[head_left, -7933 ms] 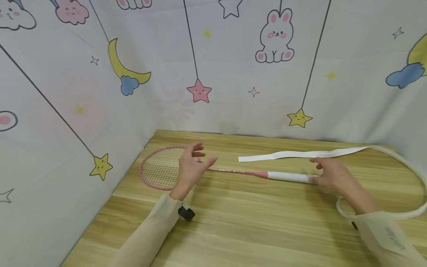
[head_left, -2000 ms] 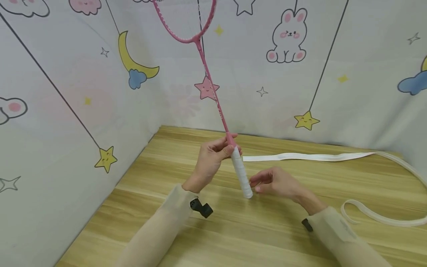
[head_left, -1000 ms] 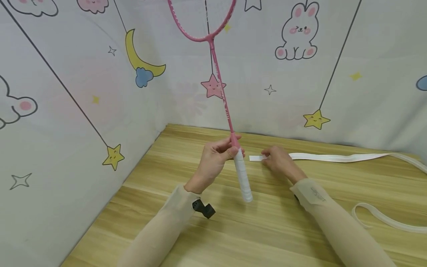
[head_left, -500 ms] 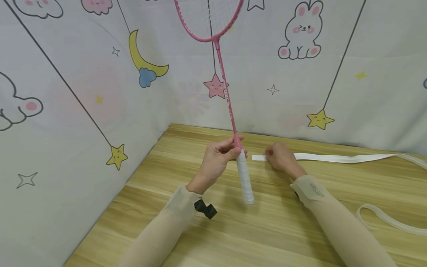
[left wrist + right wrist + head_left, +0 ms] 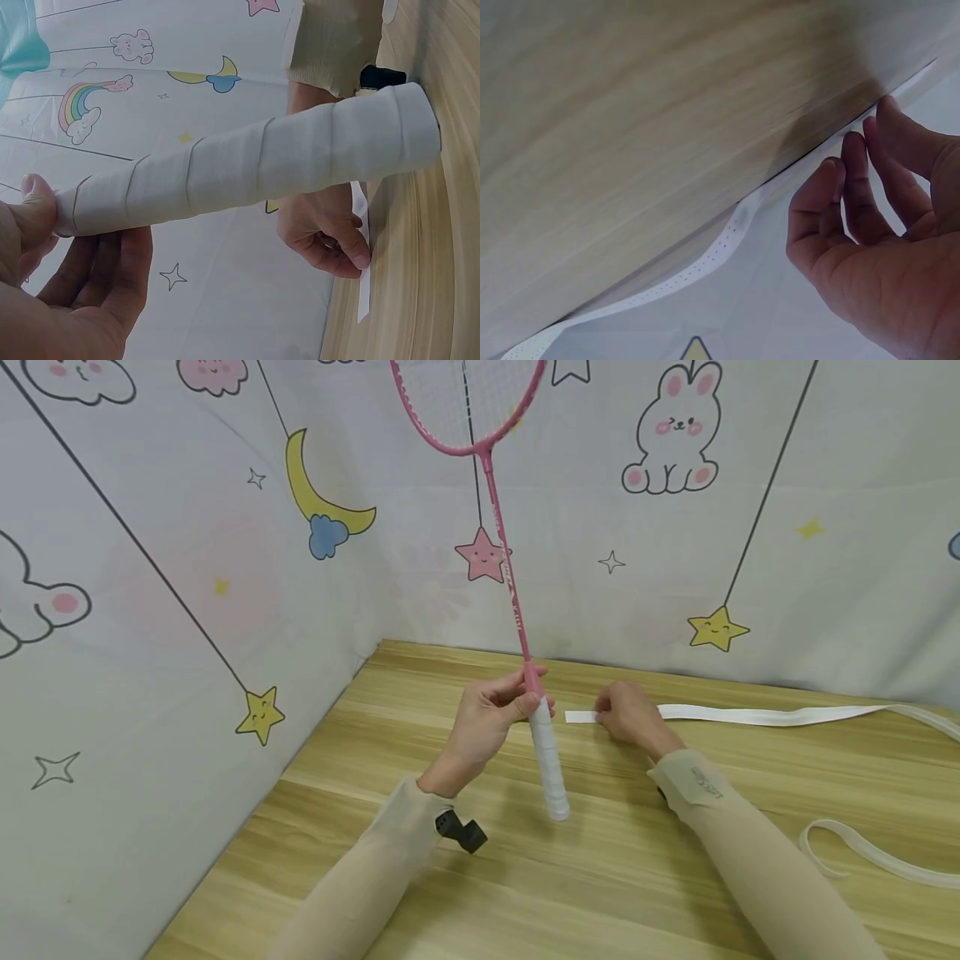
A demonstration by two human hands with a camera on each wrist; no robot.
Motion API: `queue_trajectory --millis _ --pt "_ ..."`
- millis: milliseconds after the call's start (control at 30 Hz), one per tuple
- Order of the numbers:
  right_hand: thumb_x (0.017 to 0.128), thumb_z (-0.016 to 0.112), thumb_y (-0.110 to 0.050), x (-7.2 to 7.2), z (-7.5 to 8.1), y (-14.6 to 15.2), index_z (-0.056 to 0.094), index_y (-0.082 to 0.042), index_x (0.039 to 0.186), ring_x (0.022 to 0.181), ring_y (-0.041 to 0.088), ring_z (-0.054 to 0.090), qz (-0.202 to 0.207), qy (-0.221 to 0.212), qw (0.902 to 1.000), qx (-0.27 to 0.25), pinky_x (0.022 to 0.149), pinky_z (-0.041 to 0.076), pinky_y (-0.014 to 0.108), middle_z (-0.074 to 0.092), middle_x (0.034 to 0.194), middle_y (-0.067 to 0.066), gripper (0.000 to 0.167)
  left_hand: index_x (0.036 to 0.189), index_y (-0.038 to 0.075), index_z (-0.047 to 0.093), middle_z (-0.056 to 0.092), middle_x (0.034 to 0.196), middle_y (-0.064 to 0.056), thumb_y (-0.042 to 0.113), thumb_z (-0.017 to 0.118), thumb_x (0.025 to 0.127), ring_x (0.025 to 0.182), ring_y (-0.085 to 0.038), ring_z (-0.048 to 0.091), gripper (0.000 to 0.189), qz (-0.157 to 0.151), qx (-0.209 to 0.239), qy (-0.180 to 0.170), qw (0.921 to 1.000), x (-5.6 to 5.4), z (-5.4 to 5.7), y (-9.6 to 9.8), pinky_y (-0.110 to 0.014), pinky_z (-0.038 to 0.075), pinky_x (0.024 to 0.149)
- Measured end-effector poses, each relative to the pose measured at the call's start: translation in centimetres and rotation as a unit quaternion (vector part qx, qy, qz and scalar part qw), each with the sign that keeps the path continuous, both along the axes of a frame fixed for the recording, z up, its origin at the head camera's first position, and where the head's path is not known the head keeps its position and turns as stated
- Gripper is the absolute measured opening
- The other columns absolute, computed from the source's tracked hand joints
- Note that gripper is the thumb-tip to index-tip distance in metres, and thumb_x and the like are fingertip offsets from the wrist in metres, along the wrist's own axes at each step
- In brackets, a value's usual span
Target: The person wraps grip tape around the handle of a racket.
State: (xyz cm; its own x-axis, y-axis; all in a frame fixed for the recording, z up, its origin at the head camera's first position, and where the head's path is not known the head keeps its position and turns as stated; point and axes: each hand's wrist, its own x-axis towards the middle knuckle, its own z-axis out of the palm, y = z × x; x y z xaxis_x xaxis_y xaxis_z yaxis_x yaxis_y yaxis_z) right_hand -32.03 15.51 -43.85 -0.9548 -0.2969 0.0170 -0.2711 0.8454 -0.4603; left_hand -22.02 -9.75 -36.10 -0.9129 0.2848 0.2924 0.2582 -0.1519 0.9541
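Pink racket (image 5: 513, 593) held aslant over the wood-grain table (image 5: 600, 893).
Its white handle (image 5: 232, 169) is ringed with slanting seams; the left hand (image 5: 480, 725) pinches the pink collar (image 5: 533, 678) above it. The right hand (image 5: 628, 714), fingers curled, touches a flat white strip (image 5: 735, 716); whether it grips, I cannot tell.

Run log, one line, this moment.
left hand: holds pink badminton racket, head up | right hand: at white grip tape, near one end, pinch unclear
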Motion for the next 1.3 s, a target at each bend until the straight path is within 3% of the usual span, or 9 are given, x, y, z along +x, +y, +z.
queue_trajectory --millis 133,367,633,733,933,1133,1300 --pt "0.101 0.069 -0.004 -0.1 -0.1 -0.1 0.079 0.003 0.106 0.101 0.034 0.07 0.003 -0.002 1.0 0.004 0.09 0.061 0.054 0.078 0.111 0.021 0.013 0.145 -0.008 0.065 0.082 0.095 0.012 0.005 0.064 0.108 0.092 -0.004 0.078 0.039 0.001 -0.006 -0.002 1.0 0.0 -0.1 -0.1 -0.025 0.064 0.086" --pt "0.103 0.067 -0.005 0.0 0.0 0.0 0.078 0.001 0.106 0.097 0.03 0.068 0.009 -0.007 0.9998 0.019 0.087 0.06 0.052 0.077 0.11 0.019 0.013 0.145 -0.007 0.065 0.083 0.098 0.005 0.001 0.062 0.109 0.092 -0.004 0.078 0.037 0.002 -0.016 -0.001 0.9999 0.0 -0.3 -0.1 -0.026 0.064 0.085" --pt "0.107 0.064 -0.012 0.6 0.8 0.5 0.074 -0.001 0.117 0.112 0.038 0.071 0.022 -0.006 0.9995 0.021 0.099 0.058 0.057 0.076 0.122 0.02 0.018 0.144 -0.008 0.065 0.077 0.109 -0.033 0.0 0.059 0.11 0.09 -0.003 0.076 0.035 0.016 -0.043 0.023 0.9987 -0.1 -0.7 0.1 -0.025 0.064 0.085" --pt "0.109 0.064 -0.014 1.0 1.5 0.6 0.071 -0.003 0.121 0.116 0.038 0.069 0.025 -0.019 0.9995 -0.002 0.101 0.056 0.056 0.074 0.124 0.02 0.018 0.146 -0.008 0.063 0.072 0.113 -0.041 0.001 0.056 0.111 0.088 -0.002 0.075 0.037 0.015 -0.053 0.038 0.9978 -0.2 -0.8 0.3 -0.024 0.064 0.086" --pt "0.111 0.063 -0.013 2.7 3.3 1.3 0.074 0.0 0.123 0.107 0.033 0.069 0.043 -0.023 0.9958 -0.077 0.093 0.057 0.051 0.075 0.115 0.019 0.021 0.149 -0.008 0.06 0.069 0.115 -0.043 0.001 0.054 0.113 0.087 -0.001 0.074 0.039 0.006 -0.05 0.036 0.9981 -0.1 -1.0 0.7 -0.023 0.064 0.085" --pt "0.113 0.06 -0.014 5.0 5.4 2.2 0.075 -0.002 0.116 0.107 0.03 0.069 0.062 -0.006 0.9916 -0.114 0.09 0.054 0.044 0.077 0.112 0.019 0.02 0.148 -0.007 0.063 0.07 0.118 -0.041 0.001 0.057 0.111 0.089 -0.001 0.074 0.038 0.016 -0.048 0.025 0.9984 -0.3 -1.2 1.1 -0.022 0.064 0.084" --pt "0.113 0.057 -0.009 6.9 7.1 2.6 0.073 -0.002 0.109 0.09 0.02 0.065 0.083 0.016 0.9843 -0.155 0.073 0.047 0.032 0.076 0.098 0.014 0.018 0.146 -0.006 0.064 0.071 0.119 -0.04 0.001 0.059 0.11 0.09 -0.003 0.074 0.037 0.015 -0.045 0.019 0.9987 -0.6 -1.3 1.6 -0.022 0.063 0.085"
